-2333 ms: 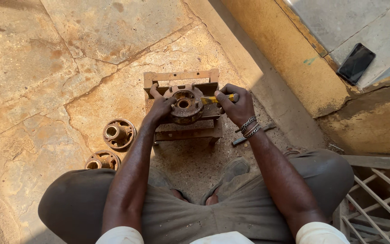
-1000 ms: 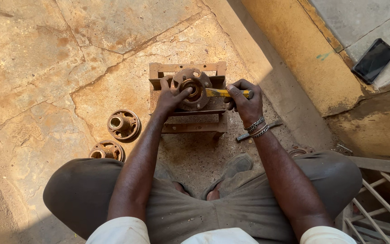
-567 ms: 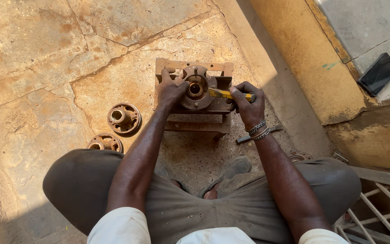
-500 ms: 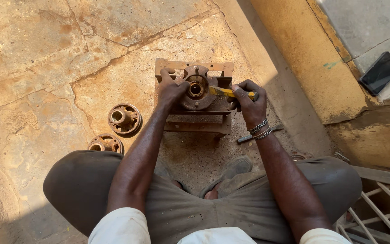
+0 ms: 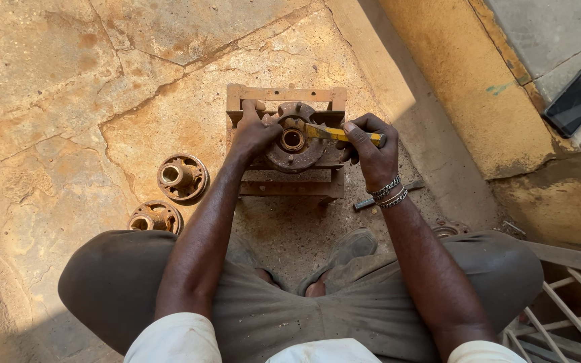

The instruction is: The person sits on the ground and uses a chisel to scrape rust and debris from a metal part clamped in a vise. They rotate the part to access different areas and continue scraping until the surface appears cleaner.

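Note:
A rusty round metal hub (image 5: 296,143) with a central bore rests on a small metal frame stand (image 5: 284,94) on the stone floor. My left hand (image 5: 253,131) grips the hub's left side, fingers over its rim. My right hand (image 5: 370,149) is closed around a yellow-handled tool (image 5: 334,134) whose tip lies across the hub toward its bore. Bracelets ring my right wrist.
Two more rusty hubs (image 5: 181,178) (image 5: 155,218) lie on the floor to the left. A metal bolt (image 5: 371,200) lies right of the stand. A yellow ledge (image 5: 465,81) rises at right with a dark phone (image 5: 576,101) on it. A metal grille (image 5: 566,309) sits at lower right.
The hub has been tipped from lying flat to leaning up on the stand, my left hand shifting higher on it. The yellow tool's tip now reaches closer to the bore.

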